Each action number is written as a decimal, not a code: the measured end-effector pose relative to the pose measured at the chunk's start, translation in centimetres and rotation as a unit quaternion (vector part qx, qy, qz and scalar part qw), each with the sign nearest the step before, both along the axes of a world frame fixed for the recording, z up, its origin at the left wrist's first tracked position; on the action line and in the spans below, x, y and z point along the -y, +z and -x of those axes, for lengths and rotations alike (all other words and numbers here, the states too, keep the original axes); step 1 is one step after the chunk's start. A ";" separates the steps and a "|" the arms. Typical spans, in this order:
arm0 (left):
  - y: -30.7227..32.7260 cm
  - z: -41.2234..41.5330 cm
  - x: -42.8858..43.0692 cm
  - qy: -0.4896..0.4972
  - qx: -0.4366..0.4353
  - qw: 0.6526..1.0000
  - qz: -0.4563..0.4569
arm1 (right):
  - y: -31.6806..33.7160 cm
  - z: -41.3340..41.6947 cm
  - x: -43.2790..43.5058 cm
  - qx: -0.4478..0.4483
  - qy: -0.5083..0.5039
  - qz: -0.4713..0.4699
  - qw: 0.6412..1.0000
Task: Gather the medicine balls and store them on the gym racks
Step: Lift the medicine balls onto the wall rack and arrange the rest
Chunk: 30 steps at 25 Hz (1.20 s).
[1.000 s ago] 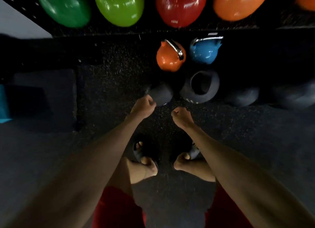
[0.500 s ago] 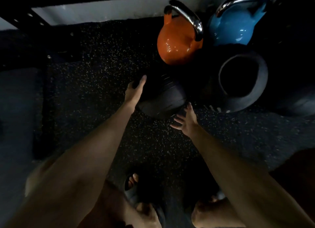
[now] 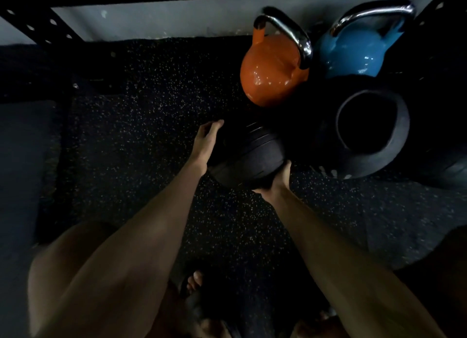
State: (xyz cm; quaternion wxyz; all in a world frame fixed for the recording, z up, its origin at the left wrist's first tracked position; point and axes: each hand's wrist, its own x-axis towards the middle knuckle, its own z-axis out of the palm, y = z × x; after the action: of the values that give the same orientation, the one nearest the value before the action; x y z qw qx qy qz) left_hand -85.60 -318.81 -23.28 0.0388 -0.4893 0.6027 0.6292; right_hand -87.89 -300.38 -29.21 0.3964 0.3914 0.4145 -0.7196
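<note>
A black ribbed medicine ball (image 3: pixel 249 155) lies on the speckled rubber floor just in front of the kettlebells. My left hand (image 3: pixel 206 142) lies flat against the ball's left side, fingers straight. My right hand (image 3: pixel 276 181) cups the ball's lower right side from beneath, its fingers hidden under the ball. The ball is between both palms.
An orange kettlebell (image 3: pixel 271 71) and a blue kettlebell (image 3: pixel 353 54) stand behind the ball, a black kettlebell (image 3: pixel 371 135) to its right. A perforated black rack upright (image 3: pixel 43 25) runs at top left against a pale wall. A dark mat (image 3: pixel 22 160) lies left. My feet are below.
I have crouched closer to the floor. Both hands, fists a second ago, opened and closed in on the ball; the right hand slid under its lower right side.
</note>
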 end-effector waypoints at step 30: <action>68.3 -14.5 -9.4 0.009 -0.156 0.981 -0.119 | 74.1 -6.2 -10.6 -0.338 0.064 -0.143 0.928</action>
State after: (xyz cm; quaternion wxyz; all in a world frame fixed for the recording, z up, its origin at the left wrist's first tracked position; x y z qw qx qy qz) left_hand -71.14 -309.41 44.97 -0.0038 -0.3827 0.5177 0.7652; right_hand -81.70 -289.75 44.85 0.2179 0.1499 0.6470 -0.7152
